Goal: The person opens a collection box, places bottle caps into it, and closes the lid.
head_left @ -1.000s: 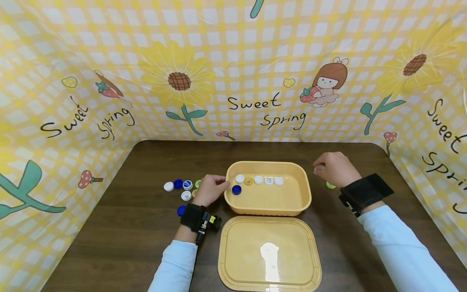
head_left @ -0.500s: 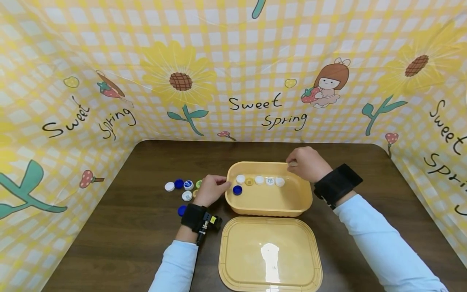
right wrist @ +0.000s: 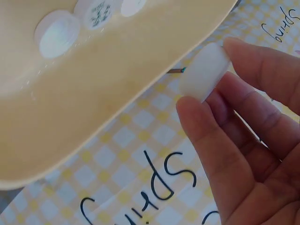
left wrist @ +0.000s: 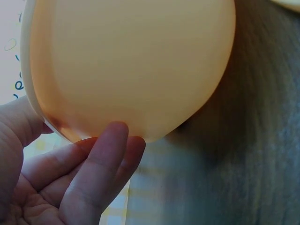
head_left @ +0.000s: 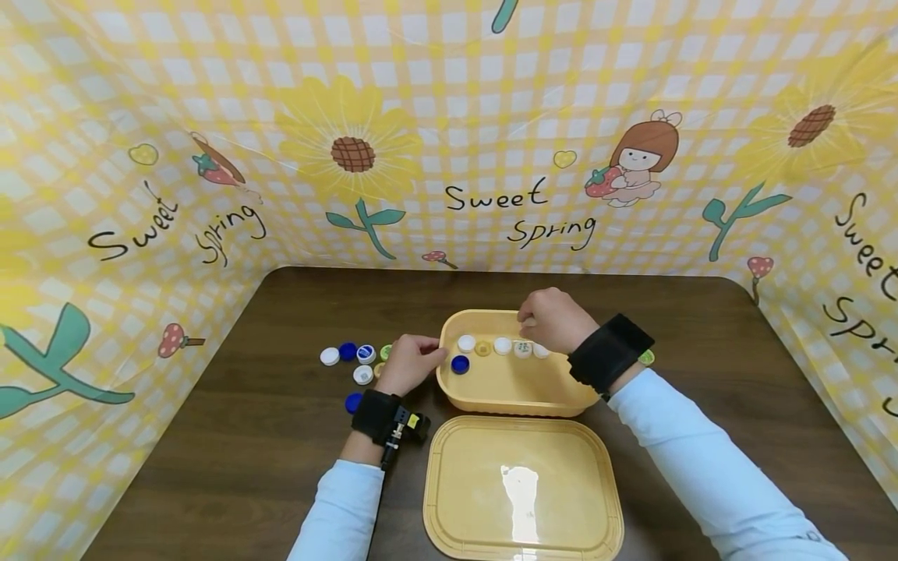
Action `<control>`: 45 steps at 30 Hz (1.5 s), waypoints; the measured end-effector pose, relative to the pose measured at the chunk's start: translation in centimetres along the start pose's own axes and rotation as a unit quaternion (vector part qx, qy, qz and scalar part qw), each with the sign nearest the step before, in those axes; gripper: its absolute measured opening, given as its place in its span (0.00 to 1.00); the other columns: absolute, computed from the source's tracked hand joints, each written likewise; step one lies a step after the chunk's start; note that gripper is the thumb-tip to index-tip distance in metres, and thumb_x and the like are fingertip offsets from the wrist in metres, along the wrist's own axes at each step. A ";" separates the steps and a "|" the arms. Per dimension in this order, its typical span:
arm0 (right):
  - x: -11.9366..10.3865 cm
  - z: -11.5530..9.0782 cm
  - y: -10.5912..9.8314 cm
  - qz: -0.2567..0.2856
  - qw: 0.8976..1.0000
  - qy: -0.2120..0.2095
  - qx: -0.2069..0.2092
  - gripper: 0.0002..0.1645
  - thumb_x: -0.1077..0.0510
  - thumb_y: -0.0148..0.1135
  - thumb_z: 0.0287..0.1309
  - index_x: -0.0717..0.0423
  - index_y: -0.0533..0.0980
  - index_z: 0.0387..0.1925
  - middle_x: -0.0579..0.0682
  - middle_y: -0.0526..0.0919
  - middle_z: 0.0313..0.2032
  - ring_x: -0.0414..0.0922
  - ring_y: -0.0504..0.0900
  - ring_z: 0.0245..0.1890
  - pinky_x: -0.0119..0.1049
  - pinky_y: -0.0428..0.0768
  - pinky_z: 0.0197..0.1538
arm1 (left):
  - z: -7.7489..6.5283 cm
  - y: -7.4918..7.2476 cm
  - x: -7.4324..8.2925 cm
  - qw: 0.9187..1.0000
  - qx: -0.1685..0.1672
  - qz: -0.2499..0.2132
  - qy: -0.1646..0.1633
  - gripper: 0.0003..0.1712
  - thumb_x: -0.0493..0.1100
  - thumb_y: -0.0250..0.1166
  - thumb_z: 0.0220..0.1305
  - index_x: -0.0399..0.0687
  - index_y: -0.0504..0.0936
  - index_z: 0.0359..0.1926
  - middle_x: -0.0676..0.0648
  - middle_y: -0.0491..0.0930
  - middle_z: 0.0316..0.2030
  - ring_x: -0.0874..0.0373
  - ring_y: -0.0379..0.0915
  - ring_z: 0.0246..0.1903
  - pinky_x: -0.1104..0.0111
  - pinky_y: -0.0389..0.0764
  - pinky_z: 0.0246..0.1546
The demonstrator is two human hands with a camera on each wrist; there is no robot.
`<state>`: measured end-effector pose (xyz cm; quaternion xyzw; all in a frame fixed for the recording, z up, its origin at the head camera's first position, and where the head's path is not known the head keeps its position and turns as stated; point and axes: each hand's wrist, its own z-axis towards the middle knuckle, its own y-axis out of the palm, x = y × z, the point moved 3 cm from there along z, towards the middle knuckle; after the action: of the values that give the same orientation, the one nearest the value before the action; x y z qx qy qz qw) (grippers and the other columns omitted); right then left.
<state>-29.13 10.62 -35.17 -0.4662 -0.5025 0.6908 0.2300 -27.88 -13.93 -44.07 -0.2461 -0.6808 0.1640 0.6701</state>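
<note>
A yellow plastic tub (head_left: 519, 389) holds a row of bottle caps, several white (head_left: 501, 345) and one yellow (head_left: 482, 348), with a blue cap (head_left: 460, 364) in front. My left hand (head_left: 407, 365) grips the tub's left rim; in the left wrist view its fingertips (left wrist: 115, 131) lie against the wall. Over the tub's far rim, my right hand (head_left: 557, 321) pinches a white bottle cap (right wrist: 205, 70) between thumb and fingertips. That cap is on edge in the right wrist view, apart from the tub. The right hand partly hides the row's right end.
Left of the tub lie several loose caps, white (head_left: 330, 356), blue (head_left: 347, 351) and green (head_left: 386, 352), some behind the left hand. A green cap (head_left: 646, 358) sits beyond the right wrist. In front lies a flat yellow lid (head_left: 477, 483) on the dark wooden table (head_left: 245, 436).
My right hand has moved left from beside the tub to above its far rim, carrying the white bottle cap. The left hand stays on the left rim.
</note>
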 end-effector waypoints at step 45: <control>-3.2 4.0 8.1 -0.051 0.992 -0.076 -0.084 0.05 0.65 0.74 0.44 0.58 0.84 0.27 0.47 0.82 0.28 0.44 0.76 0.29 0.35 0.76 0.38 | 0.2 -0.1 0.1 1.000 -0.005 0.001 0.008 0.13 0.41 0.66 0.62 0.40 0.87 0.45 0.47 0.84 0.34 0.60 0.77 0.27 0.70 0.77 0.28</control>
<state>-29.92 3.04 -40.99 -0.4037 -0.5979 0.6670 0.1858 -28.04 -13.94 -43.91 -0.2510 -0.6761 0.1592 0.6742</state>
